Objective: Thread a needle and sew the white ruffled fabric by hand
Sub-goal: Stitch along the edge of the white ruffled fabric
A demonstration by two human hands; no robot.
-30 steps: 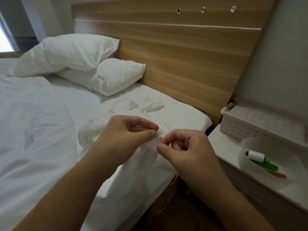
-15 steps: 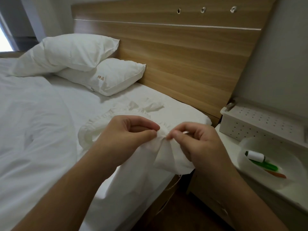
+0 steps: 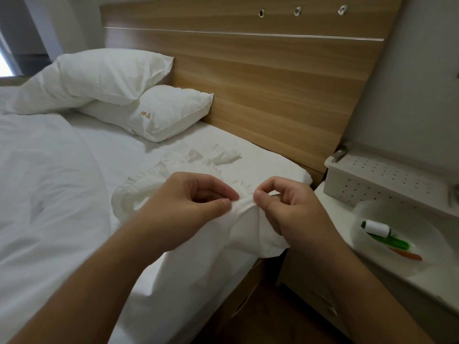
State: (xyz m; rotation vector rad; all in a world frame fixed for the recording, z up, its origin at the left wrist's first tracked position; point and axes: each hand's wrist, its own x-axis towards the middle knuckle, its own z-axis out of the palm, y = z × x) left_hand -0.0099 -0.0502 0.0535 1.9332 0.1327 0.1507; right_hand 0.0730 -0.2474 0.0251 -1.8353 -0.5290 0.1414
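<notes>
White ruffled fabric [image 3: 248,219], softly gathered, pinched by left hand [image 3: 188,204] and right hand [image 3: 290,209].

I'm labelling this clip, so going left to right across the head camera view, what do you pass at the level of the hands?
White duvet → left hand pinching the ruffled fabric → right hand pinching the same fabric → translucent bowl holding a white thread spool on the nightstand.

Left hand [image 3: 188,207] and right hand [image 3: 285,209] pinching gathered edge of white ruffled fabric [image 3: 248,227] over bed [image 3: 74,194] edge, thumbs nearly touching. Needle not discernible. Thread spool [image 3: 376,227] and green pen [image 3: 390,242] in white bowl [image 3: 422,264] on nightstand [image 3: 407,294].
</notes>
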